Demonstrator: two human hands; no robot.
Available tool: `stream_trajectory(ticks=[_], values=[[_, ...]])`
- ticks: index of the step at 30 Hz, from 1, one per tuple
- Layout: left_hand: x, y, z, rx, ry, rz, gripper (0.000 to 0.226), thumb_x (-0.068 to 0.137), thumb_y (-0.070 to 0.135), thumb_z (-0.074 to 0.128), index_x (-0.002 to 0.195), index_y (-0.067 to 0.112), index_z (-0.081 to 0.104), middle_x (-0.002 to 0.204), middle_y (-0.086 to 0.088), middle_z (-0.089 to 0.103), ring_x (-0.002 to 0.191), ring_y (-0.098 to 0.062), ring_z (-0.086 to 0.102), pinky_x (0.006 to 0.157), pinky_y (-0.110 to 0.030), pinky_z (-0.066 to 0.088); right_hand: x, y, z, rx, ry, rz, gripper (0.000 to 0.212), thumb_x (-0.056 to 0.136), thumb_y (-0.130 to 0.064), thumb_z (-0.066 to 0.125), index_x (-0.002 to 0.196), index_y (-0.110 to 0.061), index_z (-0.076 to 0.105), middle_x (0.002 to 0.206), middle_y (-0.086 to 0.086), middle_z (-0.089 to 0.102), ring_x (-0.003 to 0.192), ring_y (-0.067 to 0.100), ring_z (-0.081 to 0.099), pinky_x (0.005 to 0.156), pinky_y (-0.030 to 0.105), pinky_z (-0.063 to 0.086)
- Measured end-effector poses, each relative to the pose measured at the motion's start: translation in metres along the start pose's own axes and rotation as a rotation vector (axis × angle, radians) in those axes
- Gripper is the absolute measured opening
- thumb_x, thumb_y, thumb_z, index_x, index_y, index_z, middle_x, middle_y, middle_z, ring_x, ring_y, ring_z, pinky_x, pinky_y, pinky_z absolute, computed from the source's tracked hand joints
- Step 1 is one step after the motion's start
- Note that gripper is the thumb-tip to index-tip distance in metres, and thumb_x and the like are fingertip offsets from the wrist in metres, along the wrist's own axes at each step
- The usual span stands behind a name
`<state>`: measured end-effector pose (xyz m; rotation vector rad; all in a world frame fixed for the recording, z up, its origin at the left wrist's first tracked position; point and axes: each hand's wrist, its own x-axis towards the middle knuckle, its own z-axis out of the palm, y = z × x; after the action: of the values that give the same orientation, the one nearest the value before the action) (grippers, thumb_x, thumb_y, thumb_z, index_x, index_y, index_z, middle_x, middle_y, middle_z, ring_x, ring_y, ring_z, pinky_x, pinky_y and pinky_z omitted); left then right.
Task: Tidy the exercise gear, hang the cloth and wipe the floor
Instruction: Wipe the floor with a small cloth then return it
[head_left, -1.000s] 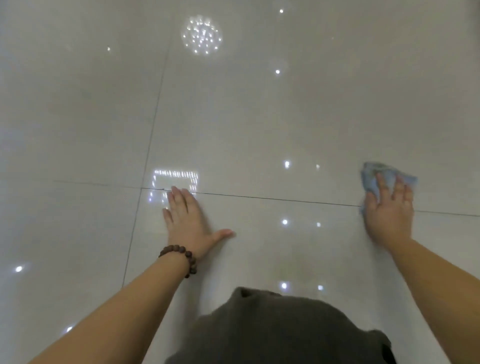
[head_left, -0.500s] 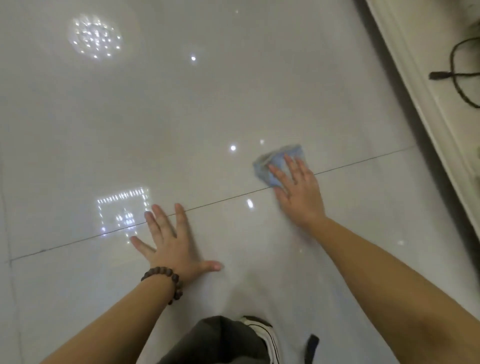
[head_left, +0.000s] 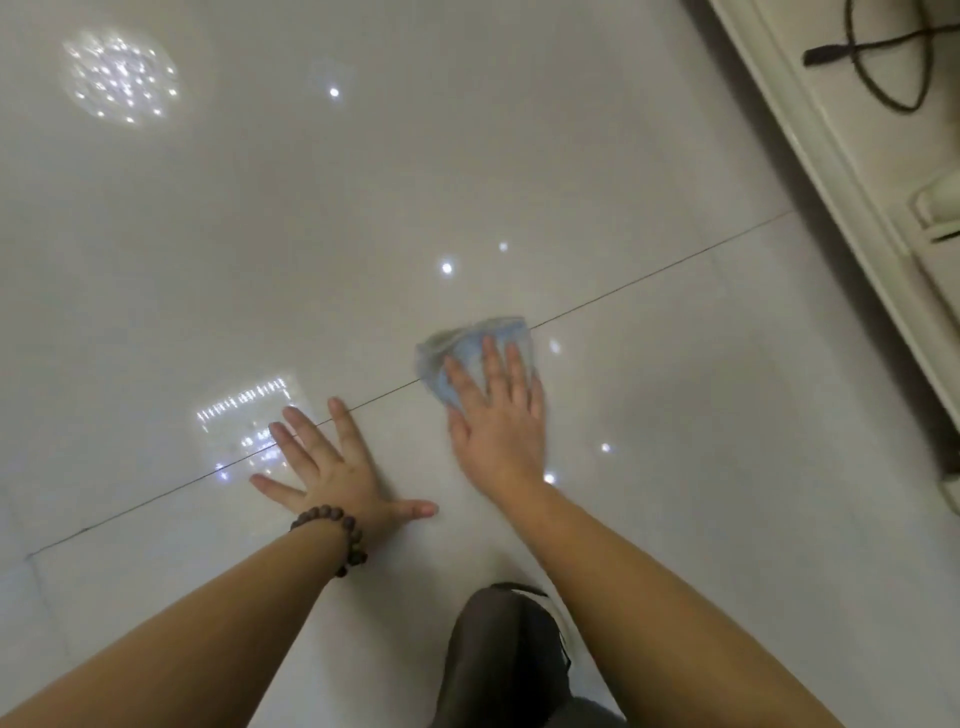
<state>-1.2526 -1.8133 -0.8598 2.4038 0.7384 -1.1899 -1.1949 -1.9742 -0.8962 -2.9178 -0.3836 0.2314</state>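
A crumpled light-blue cloth (head_left: 462, 351) lies on the glossy pale tiled floor (head_left: 363, 208), across a grout line. My right hand (head_left: 498, 415) presses flat on the cloth, fingers spread over it, with most of the cloth under the palm and fingers. To its left, my left hand (head_left: 332, 467) rests flat on the bare tile, fingers spread, holding nothing. A dark bead bracelet (head_left: 340, 535) circles the left wrist.
A cream skirting board and wall (head_left: 831, 171) run along the right edge, with a black cable (head_left: 883, 57) looping near the top right. My knee in dark trousers (head_left: 498, 654) is at the bottom centre. Ceiling lights reflect in the tiles.
My right hand has slid the cloth leftward across the floor, closer to my left hand. The view has swung right, bringing the skirting board and cable into sight.
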Motion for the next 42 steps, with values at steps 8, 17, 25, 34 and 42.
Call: stream_trajectory(ticks=[8, 17, 25, 34, 42], values=[[-0.013, 0.0, -0.001, 0.028, 0.047, 0.036, 0.164, 0.035, 0.087, 0.067, 0.136, 0.02, -0.043, 0.143, -0.021, -0.045, 0.133, -0.039, -0.04, 0.104, -0.072, -0.007, -0.083, 0.106, -0.015, -0.031, -0.064, 0.268, 0.056, 0.09, -0.044, 0.034, 0.143, -0.027, 0.04, 0.153, 0.014, 0.031, 0.14, 0.037, 0.028, 0.11, 0.049, 0.031], [-0.024, 0.001, 0.008, 0.048, 0.14, 0.046, 0.163, 0.034, 0.086, 0.07, 0.142, 0.022, -0.034, 0.149, -0.02, -0.037, 0.138, -0.036, -0.033, 0.105, -0.074, -0.003, -0.15, 0.153, -0.055, 0.042, -0.146, 0.375, 0.086, 0.075, -0.076, 0.023, 0.149, -0.032, 0.023, 0.159, 0.011, 0.012, 0.145, 0.032, 0.012, 0.116, 0.047, 0.016], [-0.012, 0.001, 0.024, 0.063, 0.231, 0.019, 0.164, 0.025, 0.092, 0.059, 0.145, 0.022, -0.028, 0.151, -0.022, -0.032, 0.141, -0.036, -0.028, 0.105, -0.072, -0.002, -0.102, 0.084, -0.003, -0.031, 0.021, 0.073, 0.05, 0.093, -0.054, 0.027, 0.14, -0.041, 0.04, 0.155, 0.001, 0.03, 0.144, 0.034, 0.018, 0.115, 0.053, 0.013], [-0.012, 0.002, 0.02, 0.078, 0.205, 0.017, 0.161, 0.033, 0.09, 0.062, 0.142, 0.021, -0.034, 0.149, -0.021, -0.036, 0.139, -0.036, -0.031, 0.107, -0.071, -0.003, -0.092, 0.266, -0.051, 0.04, 0.177, 1.052, 0.051, 0.096, -0.056, 0.018, 0.147, -0.046, 0.021, 0.16, -0.004, 0.01, 0.146, 0.027, 0.0, 0.114, 0.055, 0.009], [-0.003, -0.004, 0.022, 0.076, 0.195, 0.043, 0.164, 0.029, 0.091, 0.062, 0.138, 0.024, -0.04, 0.148, -0.019, -0.039, 0.138, -0.036, -0.034, 0.104, -0.072, -0.005, 0.055, 0.082, -0.014, -0.036, 0.051, -0.128, 0.05, 0.092, -0.052, 0.022, 0.14, -0.048, 0.035, 0.156, -0.007, 0.024, 0.146, 0.024, 0.012, 0.112, 0.048, 0.011]])
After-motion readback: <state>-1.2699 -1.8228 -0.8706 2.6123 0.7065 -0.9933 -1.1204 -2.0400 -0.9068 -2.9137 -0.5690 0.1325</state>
